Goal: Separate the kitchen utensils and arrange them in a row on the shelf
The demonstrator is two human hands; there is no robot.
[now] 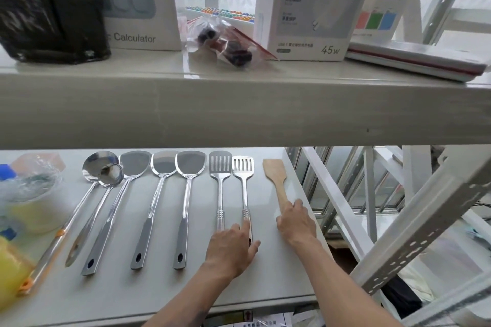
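Several utensils lie side by side on the lower shelf [159, 297], handles toward me. From the left: two steel ladles [99, 167], three solid steel turners [163, 167], two slotted steel turners [220, 164], and a wooden spatula [275, 171] at the right end. My left hand [231, 249] rests flat over the handle ends of the two slotted turners, its index finger lying along the right one [243, 167]. My right hand [296, 220] covers the wooden spatula's handle, fingers curled around it.
An upper shelf [239, 111] carries boxes [310, 5], a plastic bag [225, 42] and a black bag [50, 16]. A tape roll [32, 207] and yellow items [10, 271] crowd the lower shelf's left end. White metal frames [414, 225] stand right of the shelf edge.
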